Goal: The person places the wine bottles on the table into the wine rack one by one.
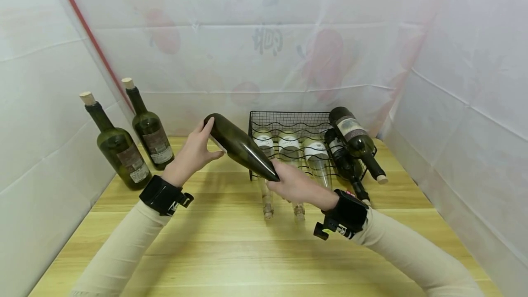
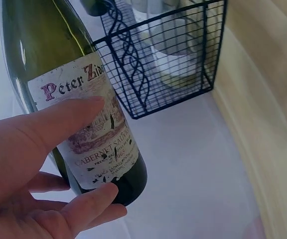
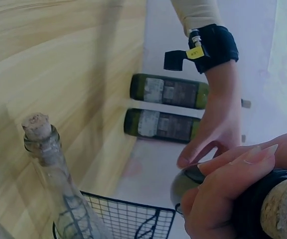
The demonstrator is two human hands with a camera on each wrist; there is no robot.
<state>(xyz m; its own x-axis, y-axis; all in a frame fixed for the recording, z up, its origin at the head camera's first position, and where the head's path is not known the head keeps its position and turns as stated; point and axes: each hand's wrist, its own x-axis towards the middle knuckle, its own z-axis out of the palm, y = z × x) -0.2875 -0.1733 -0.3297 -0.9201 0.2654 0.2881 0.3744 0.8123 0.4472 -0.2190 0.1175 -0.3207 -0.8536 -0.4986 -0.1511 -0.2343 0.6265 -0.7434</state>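
Note:
A dark green wine bottle (image 1: 239, 145) hangs tilted over the wooden table (image 1: 231, 242), base up and to the left, neck down and to the right. My left hand (image 1: 194, 152) holds its base end, thumb on the worn label (image 2: 88, 129) and fingers under the bottom. My right hand (image 1: 294, 184) grips the neck, and its fingers (image 3: 223, 199) wrap the dark neck beside the cork (image 3: 283, 211). The bottle is just left of a black wire rack (image 1: 288, 116).
The rack holds three clear bottles (image 1: 288, 148) lying with necks toward me, and two dark bottles (image 1: 354, 136) at its right side. Two corked green bottles (image 1: 121, 150) (image 1: 150, 132) stand at the back left. White sheets wall in the table on three sides.

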